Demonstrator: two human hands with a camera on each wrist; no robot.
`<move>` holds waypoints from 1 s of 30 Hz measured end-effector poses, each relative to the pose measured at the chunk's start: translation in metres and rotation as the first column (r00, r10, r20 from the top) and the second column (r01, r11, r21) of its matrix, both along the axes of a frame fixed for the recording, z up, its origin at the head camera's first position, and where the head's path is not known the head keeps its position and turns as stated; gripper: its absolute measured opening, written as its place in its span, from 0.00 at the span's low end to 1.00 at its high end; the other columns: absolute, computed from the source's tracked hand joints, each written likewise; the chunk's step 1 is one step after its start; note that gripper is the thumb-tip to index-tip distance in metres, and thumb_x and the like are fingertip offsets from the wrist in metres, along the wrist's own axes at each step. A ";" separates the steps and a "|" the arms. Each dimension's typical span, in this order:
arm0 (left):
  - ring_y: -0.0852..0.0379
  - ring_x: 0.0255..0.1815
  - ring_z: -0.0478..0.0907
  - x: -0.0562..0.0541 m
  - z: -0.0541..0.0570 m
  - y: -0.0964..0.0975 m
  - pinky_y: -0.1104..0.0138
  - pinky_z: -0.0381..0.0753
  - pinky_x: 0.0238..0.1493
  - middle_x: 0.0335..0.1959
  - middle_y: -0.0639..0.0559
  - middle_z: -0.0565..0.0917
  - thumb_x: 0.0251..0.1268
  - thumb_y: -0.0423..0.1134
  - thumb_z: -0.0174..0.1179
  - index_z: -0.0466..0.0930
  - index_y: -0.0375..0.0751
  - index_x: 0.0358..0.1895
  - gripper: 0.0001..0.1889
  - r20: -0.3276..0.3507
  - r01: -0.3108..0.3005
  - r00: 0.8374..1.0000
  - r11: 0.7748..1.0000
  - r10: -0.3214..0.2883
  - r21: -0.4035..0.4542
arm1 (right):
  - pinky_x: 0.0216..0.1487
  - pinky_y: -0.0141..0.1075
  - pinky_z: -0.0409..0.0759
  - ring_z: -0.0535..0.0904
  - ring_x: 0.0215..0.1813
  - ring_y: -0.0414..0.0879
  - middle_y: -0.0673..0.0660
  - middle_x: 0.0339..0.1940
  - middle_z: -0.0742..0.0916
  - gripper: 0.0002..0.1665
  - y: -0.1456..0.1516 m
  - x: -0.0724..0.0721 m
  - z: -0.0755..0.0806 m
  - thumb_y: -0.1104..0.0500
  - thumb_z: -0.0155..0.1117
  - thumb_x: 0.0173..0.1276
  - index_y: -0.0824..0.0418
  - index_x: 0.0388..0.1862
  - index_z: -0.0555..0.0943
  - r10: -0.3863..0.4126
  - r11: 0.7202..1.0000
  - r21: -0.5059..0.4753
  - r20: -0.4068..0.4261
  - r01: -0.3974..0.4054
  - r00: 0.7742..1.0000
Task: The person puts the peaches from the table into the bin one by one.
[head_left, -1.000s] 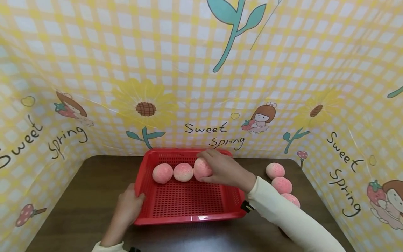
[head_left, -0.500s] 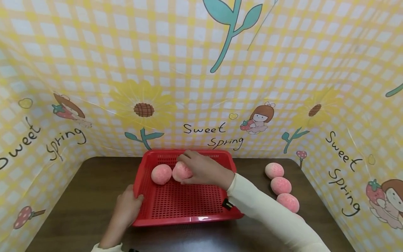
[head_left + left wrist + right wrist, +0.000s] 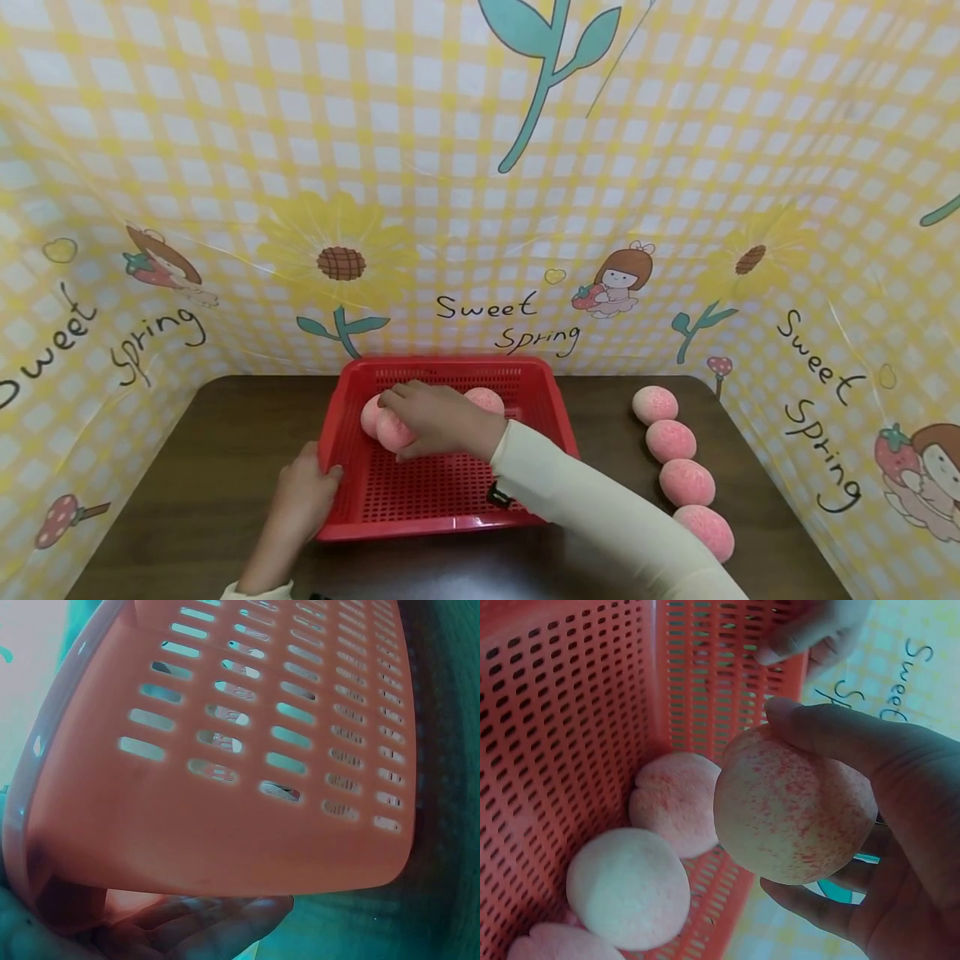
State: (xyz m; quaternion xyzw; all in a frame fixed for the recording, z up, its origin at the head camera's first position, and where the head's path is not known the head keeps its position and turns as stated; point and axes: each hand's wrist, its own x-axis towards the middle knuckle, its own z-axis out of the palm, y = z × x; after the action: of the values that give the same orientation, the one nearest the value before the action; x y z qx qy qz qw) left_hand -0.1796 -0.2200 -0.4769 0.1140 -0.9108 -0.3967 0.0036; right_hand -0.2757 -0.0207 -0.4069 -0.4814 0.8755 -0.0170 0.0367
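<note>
My left hand [image 3: 307, 492] grips the left rim of a red plastic basket [image 3: 465, 527]; the left wrist view shows its fingers under the rim by the slotted wall [image 3: 225, 855]. My right hand [image 3: 435, 419] reaches inside and holds a pink peach [image 3: 795, 806] between thumb and fingers, above the basket floor. In the head view the held peach overlaps a peach [image 3: 370, 414] at the back left. Another peach [image 3: 486, 400] lies behind my right wrist. The right wrist view shows a pale peach [image 3: 628, 889] between them, hidden by my hand in the head view.
On the brown table [image 3: 225, 467], right of the basket, several peaches [image 3: 671, 442] lie in a slanting row beside my right sleeve [image 3: 600, 517]. A yellow checked cloth [image 3: 465, 208] with printed flowers stands behind and on both sides.
My right hand has moved left across the basket with the peach, from the right peach to the left one. The left hand stays on the rim. More of the table's peaches show now.
</note>
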 end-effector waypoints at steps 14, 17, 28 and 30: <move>0.34 0.41 0.84 0.003 -0.002 -0.002 0.49 0.83 0.37 0.45 0.25 0.84 0.70 0.32 0.54 0.68 0.19 0.62 0.22 -0.036 -0.003 0.999 1.000 0.003 -0.005 | 0.62 0.31 0.79 0.75 0.68 0.44 0.50 0.70 0.78 0.48 -0.030 0.008 -0.009 0.40 0.78 0.59 0.53 0.74 0.70 0.058 0.993 0.104 -0.066 -0.051 0.996; 0.37 0.40 0.85 0.004 -0.002 -0.002 0.51 0.83 0.36 0.44 0.26 0.84 0.70 0.31 0.53 0.68 0.18 0.62 0.22 -0.035 -0.001 0.999 1.000 0.001 0.007 | 0.65 0.32 0.78 0.74 0.70 0.44 0.49 0.71 0.78 0.48 -0.035 0.008 -0.010 0.41 0.79 0.59 0.52 0.74 0.71 0.046 0.990 0.136 -0.051 -0.038 0.998; 0.42 0.39 0.86 0.005 -0.002 0.000 0.53 0.85 0.35 0.44 0.29 0.85 0.70 0.30 0.52 0.68 0.21 0.60 0.20 -0.012 -0.005 1.000 0.998 0.006 0.059 | 0.58 0.30 0.80 0.74 0.64 0.40 0.44 0.66 0.81 0.45 -0.046 0.006 -0.021 0.43 0.81 0.56 0.47 0.70 0.73 0.059 0.987 0.150 -0.021 -0.056 0.998; 0.43 0.38 0.86 0.005 -0.001 0.000 0.54 0.84 0.35 0.43 0.29 0.85 0.70 0.30 0.52 0.69 0.21 0.60 0.19 -0.013 -0.005 1.000 0.998 0.005 0.057 | 0.59 0.29 0.80 0.73 0.65 0.40 0.44 0.67 0.80 0.46 -0.047 0.005 -0.023 0.43 0.82 0.55 0.47 0.71 0.73 0.060 0.986 0.158 -0.015 -0.057 0.998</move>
State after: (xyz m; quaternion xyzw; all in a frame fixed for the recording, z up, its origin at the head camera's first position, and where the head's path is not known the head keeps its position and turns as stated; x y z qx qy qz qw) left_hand -0.1746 -0.2203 -0.4784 0.1137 -0.8989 -0.4230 0.0074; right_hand -0.2705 -0.0680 -0.4294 -0.5026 0.8600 0.0582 0.0663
